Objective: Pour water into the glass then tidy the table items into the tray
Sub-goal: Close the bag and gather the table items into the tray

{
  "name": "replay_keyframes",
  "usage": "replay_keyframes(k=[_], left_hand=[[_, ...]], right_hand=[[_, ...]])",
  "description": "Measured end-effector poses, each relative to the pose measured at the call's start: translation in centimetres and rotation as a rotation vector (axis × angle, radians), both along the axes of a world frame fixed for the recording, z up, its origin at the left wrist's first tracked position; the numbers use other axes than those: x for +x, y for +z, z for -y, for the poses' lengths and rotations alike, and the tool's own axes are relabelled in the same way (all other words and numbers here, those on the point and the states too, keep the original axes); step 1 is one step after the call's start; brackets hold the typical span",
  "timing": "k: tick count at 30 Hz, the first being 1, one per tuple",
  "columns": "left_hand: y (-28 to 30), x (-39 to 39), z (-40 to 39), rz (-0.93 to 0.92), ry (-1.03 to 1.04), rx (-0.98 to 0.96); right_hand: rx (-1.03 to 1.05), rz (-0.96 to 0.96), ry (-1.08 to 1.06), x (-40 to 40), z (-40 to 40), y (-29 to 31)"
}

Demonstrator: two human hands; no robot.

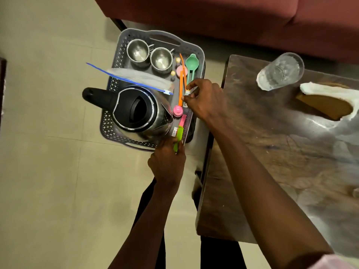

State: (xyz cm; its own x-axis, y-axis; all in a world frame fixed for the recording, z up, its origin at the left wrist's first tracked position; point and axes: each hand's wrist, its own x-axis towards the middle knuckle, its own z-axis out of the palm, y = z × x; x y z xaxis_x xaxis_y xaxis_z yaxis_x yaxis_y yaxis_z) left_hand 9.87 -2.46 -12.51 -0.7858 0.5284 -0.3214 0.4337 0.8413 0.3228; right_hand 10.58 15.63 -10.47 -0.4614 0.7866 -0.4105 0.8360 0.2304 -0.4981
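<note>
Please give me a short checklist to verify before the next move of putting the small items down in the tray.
1. Glass holds water, upright on table: ok.
2. Tray within reach, on floor beside table: ok.
3. Kettle sits inside tray: ok.
4. Right hand pinches small bottle over tray: ok.
5. Left hand grips green item at tray edge: ok.
6. Free tray floor under both items: cannot tell.

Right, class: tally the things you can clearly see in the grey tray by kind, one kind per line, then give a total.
Kettle: 1
Steel cups: 2
Zip bag: 1
Green spoon: 1
Pink cap: 1
Total: 6
Smaller bits by the right hand in the tray are too unclear to count.
</note>
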Motion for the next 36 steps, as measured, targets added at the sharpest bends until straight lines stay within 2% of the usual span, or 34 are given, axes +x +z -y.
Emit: replay_keyframes(k=[7,12,20,36], left_hand=[[-0.9,-0.6,-0.4,0.041,-0.013,0.042],[-1.0,-0.6,-1.0,-0.022,-0.046,0.117],[-1.8,-0.1,-2.7,0.056,0.068,0.187],[-3.5,-0.6,-4.0,0.160,0.076,0.072]], right_hand=[[0.141,0.106,0.059,-0.6,-0.5,-2.0],[0.234,0.171,0.108,-1.0,-0.7,-2.7],[0.303,0.239,0.205,-2.2,-1.7,-3.2],[0.408,0.387,0.400,-3.6,-1.7,-4.1]])
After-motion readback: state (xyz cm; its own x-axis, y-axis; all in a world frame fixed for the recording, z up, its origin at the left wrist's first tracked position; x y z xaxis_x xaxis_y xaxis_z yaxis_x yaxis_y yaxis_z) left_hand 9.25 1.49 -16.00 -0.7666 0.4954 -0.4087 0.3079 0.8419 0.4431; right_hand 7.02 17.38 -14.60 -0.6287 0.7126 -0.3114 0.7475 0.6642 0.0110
